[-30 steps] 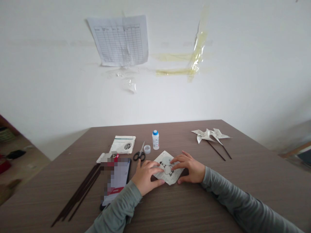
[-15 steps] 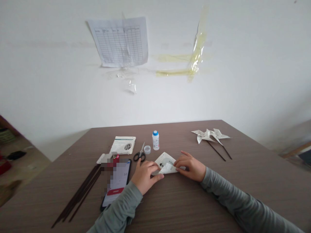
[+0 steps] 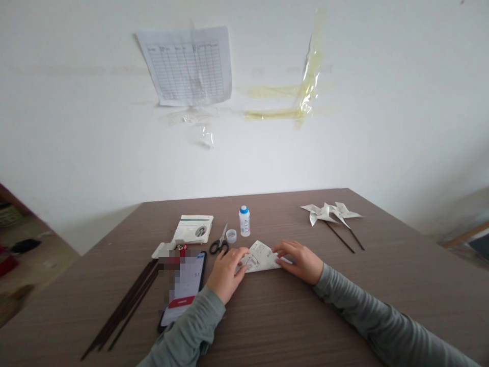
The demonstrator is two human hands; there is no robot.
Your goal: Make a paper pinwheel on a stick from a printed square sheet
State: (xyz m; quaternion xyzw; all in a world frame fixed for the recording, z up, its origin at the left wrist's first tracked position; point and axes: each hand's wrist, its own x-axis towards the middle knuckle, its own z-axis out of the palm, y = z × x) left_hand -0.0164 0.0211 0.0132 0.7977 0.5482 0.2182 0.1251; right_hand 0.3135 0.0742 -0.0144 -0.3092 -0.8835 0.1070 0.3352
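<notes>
A sheet of printed paper (image 3: 260,256), folded into a triangle, lies on the table in front of me with its point facing away. My left hand (image 3: 228,270) has its thumb and fingers curled at the left corner of the paper. At the right corner, the bent fingers of my right hand (image 3: 300,260) grip the edge. Just beyond the left hand are black-handled scissors (image 3: 219,244) and a small clear cap (image 3: 231,235). A white glue bottle with a blue top (image 3: 244,221) stands upright behind the paper.
Two paper pinwheels (image 3: 324,211) on dark sticks lie at the back right. To the left are a stack of printed paper squares (image 3: 193,228), a phone (image 3: 187,290), a small red-and-white packet (image 3: 168,250) and several dark sticks (image 3: 122,306). The wall rises behind the table (image 3: 290,316).
The paper's front flap has been folded up to the far point, so the paper now shows as a flat triangle. Both hands have shifted slightly and stay at its corners.
</notes>
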